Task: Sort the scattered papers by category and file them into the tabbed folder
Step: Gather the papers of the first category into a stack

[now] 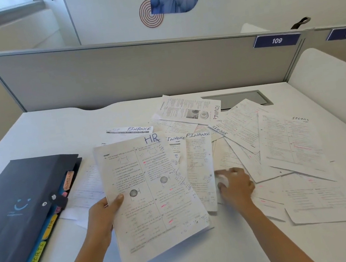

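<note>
Left hand (104,215) grips HR sheet (155,200); right hand (235,185) rests on scattered papers (291,146), grip unclear; tabbed folder (23,216) closed on bench (55,130).

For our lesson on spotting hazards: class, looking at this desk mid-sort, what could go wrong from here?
The left hand grips the HR sheet by one edge; it may sag or slip. The right hand lies on overlapping FINANCE sheets near SPORTS sheets; categories could mix. The folder looks shut, so filing needs a free hand.

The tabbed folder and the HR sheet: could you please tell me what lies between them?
In the head view, a loose printed sheet lies on the desk there, its right edge hidden behind the HR sheet.
</note>
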A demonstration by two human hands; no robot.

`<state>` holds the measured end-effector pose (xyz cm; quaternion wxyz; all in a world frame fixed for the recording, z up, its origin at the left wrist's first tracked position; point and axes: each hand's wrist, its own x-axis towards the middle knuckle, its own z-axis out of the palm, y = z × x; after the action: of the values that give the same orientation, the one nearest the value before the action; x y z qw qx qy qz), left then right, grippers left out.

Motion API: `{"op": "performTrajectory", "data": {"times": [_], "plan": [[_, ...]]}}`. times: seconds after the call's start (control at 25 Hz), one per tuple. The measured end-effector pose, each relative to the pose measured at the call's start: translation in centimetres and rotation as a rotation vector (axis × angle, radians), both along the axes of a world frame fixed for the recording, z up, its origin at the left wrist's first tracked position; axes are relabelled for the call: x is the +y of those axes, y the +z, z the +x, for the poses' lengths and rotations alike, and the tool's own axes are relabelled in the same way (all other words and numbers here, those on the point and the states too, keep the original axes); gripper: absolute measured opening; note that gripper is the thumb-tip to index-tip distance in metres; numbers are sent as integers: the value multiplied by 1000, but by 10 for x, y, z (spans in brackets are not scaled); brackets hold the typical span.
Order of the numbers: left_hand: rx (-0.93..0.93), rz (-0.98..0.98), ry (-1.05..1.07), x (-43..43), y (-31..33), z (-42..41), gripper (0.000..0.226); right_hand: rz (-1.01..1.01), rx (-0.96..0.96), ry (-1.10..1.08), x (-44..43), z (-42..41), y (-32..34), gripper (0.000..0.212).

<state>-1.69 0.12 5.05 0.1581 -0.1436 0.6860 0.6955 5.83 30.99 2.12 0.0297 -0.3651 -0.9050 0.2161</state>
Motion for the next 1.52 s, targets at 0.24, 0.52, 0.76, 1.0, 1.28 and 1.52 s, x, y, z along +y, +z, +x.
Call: {"op": "performTrajectory", "data": {"times": [0.24,0.52,0.76,1.0,1.28,1.52], "plan": [[4,-14,-15,3,0,0,4,-148,-267,-575,57,20,5,122],[-12,-27,-21,8,-4,0,4,-279,56,-824,91,26,23,84],[-10,-3,0,3,-2,-6,10,-614,623,-780,81,37,38,11],[-37,127,107,-7,-8,-12,20,-1127,871,-522,67,30,46,21],[-52,126,200,-27,-15,-15,19,-631,420,-186,20,6,39,8],[-3,37,244,-44,-14,-16,17,-355,393,-169,17,3,29,7]]}}
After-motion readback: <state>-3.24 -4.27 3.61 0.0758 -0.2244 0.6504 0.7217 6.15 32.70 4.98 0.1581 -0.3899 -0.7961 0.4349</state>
